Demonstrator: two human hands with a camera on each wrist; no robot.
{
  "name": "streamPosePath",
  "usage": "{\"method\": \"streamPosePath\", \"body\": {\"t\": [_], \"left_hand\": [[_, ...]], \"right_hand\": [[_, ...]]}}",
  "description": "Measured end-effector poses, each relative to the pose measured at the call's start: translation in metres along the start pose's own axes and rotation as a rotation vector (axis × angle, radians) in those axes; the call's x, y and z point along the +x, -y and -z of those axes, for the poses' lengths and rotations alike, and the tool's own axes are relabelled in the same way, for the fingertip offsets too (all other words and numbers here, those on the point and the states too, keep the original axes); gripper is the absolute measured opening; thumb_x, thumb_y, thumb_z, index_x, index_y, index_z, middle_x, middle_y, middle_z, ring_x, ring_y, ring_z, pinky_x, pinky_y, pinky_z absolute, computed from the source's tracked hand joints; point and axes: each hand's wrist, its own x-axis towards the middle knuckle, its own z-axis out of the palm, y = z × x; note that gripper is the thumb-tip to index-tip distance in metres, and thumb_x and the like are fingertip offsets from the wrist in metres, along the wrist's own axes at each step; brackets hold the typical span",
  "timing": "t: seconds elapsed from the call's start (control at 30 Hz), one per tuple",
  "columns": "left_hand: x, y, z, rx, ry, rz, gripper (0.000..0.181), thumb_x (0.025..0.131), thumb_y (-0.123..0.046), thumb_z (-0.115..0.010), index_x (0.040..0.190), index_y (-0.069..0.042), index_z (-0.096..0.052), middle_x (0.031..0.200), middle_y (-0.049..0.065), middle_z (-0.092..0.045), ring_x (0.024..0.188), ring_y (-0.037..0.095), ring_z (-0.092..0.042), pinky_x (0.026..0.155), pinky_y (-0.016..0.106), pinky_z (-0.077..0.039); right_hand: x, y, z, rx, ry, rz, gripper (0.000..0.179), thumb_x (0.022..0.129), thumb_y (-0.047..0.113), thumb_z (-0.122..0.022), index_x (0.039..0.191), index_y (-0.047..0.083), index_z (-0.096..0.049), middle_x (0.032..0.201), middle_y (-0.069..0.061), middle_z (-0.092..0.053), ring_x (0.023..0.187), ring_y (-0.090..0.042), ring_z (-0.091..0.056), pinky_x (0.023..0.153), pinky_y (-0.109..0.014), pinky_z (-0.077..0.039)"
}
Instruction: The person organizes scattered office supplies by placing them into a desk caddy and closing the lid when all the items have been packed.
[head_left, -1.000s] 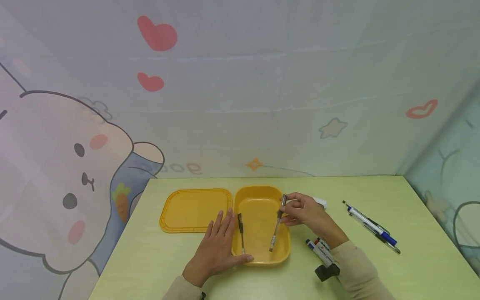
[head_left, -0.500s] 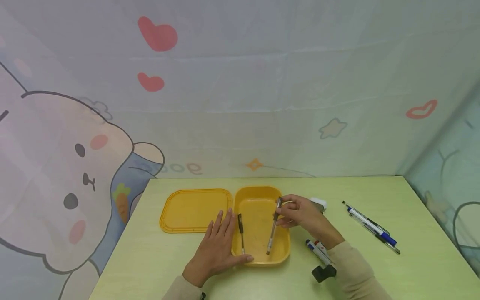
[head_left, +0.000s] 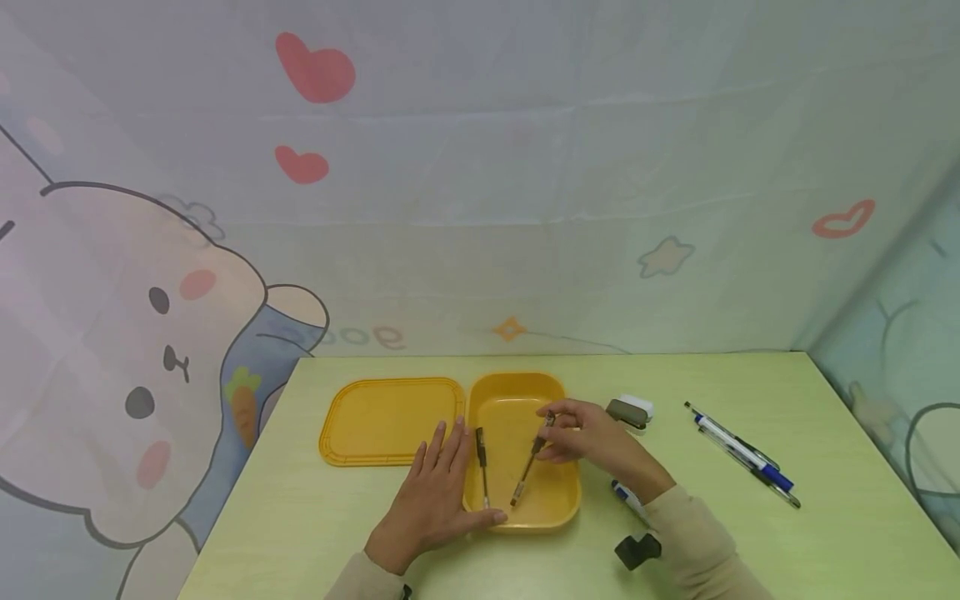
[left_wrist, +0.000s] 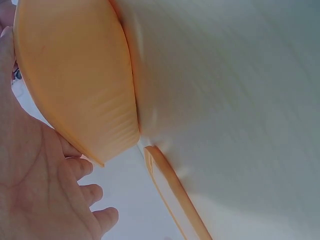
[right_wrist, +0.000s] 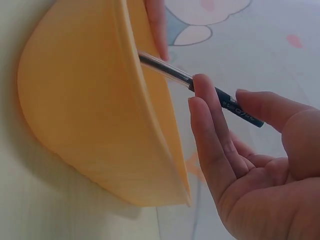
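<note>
My right hand pinches a pen with a dark cap over the yellow box. The pen slants, its capped end up and its other end down inside the box. In the right wrist view the thumb and fingers grip the pen near its cap, and its lower end goes behind the box wall. A second pen lies along the box's left side. My left hand rests with straight fingers at the box's near left corner, its thumb on the front rim.
Left of the box lies a flat yellow lid. Behind the right hand are a grey-green stapler-like object and a white item. A blue-capped marker is partly hidden by the right sleeve. Several pens and markers lie at the right.
My right hand has moved left and slightly nearer with the pen, deeper over the box. More of the stapler-like object shows; the red-marked marker is now hidden. The left hand stays put.
</note>
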Motion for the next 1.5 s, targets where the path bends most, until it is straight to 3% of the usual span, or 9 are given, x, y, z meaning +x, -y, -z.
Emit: {"method": "streamPosePath", "body": {"t": [0.17, 0.33, 0.63, 0.93, 1.2, 1.5], "left_hand": [[-0.001, 0.0, 0.0, 0.005, -0.008, -0.005, 0.118, 0.085, -0.083, -0.05, 0.164, -0.008, -0.006, 0.171, 0.012, -0.005, 0.157, 0.035, -0.001, 0.122, 0.061, -0.016], [-0.001, 0.0, 0.0, 0.0, -0.017, -0.007, 0.118, 0.085, -0.083, -0.052, 0.164, -0.008, -0.007, 0.171, 0.012, -0.006, 0.157, 0.034, -0.001, 0.122, 0.061, -0.017], [-0.001, -0.001, 0.001, -0.018, -0.019, -0.006, 0.118, 0.085, -0.079, -0.057, 0.164, -0.009, -0.005, 0.171, 0.012, -0.006, 0.157, 0.034, 0.0, 0.122, 0.061, -0.015], [0.0, -0.002, 0.002, -0.021, -0.009, 0.005, 0.119, 0.084, -0.079, -0.058, 0.164, -0.007, -0.007, 0.171, 0.011, -0.007, 0.157, 0.034, 0.0, 0.122, 0.062, -0.016], [0.0, -0.001, 0.0, -0.011, -0.012, 0.004, 0.12, 0.084, -0.081, -0.056, 0.164, -0.007, -0.006, 0.171, 0.01, -0.006, 0.157, 0.034, 0.0, 0.122, 0.062, -0.015], [0.001, 0.0, -0.001, -0.008, -0.007, 0.004, 0.12, 0.084, -0.083, -0.053, 0.164, -0.006, -0.008, 0.172, 0.01, -0.004, 0.157, 0.036, -0.002, 0.122, 0.061, -0.015]], "right_hand": [[0.003, -0.003, -0.005, -0.019, 0.008, 0.012, 0.052, 0.099, 0.023, -0.068, 0.14, -0.005, -0.052, 0.1, -0.018, -0.069, 0.095, -0.04, -0.074, 0.086, -0.054, -0.058], [0.006, -0.003, -0.011, -0.074, 0.031, 0.02, 0.055, 0.101, 0.024, -0.066, 0.141, -0.008, -0.048, 0.106, -0.019, -0.074, 0.095, -0.044, -0.073, 0.084, -0.053, -0.059], [0.005, 0.002, -0.021, -0.18, 0.065, 0.02, 0.063, 0.102, 0.028, -0.064, 0.149, -0.008, -0.042, 0.116, -0.026, -0.072, 0.093, -0.032, -0.075, 0.083, -0.041, -0.061], [0.002, -0.002, -0.02, -0.193, 0.065, 0.028, 0.051, 0.104, 0.027, -0.061, 0.142, -0.005, -0.051, 0.117, -0.023, -0.072, 0.092, -0.027, -0.075, 0.083, -0.042, -0.061], [-0.004, 0.0, -0.019, -0.19, 0.058, 0.008, 0.048, 0.104, 0.027, -0.061, 0.139, -0.004, -0.053, 0.115, -0.022, -0.072, 0.094, -0.032, -0.074, 0.082, -0.045, -0.061], [-0.011, 0.001, -0.012, -0.17, 0.05, 0.009, 0.047, 0.103, 0.027, -0.062, 0.14, -0.002, -0.054, 0.115, -0.023, -0.072, 0.094, -0.027, -0.074, 0.078, -0.039, -0.062]]}}
